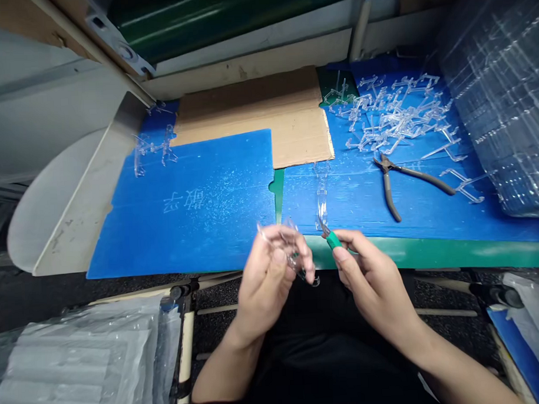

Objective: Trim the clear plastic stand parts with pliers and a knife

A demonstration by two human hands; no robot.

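My left hand [272, 272] is closed around a small clear plastic part [288, 242], held just in front of the table's near edge. My right hand [364, 269] grips a small tool with a green handle [333, 240]; its metal tip points up-left toward the clear part. A clear plastic strip [321, 194] lies on the blue sheet just beyond the tool tip. Both hands hover over my lap, close together.
Blue plastic sheets [199, 204] cover the green table, with cardboard [266, 116] behind. Pliers [390, 183] lie at right beside a pile of clear plastic sprues [394, 115]. More clear pieces [152, 147] sit at left. Stacked clear trays [504, 93] stand far right; bagged material [80, 362] lower left.
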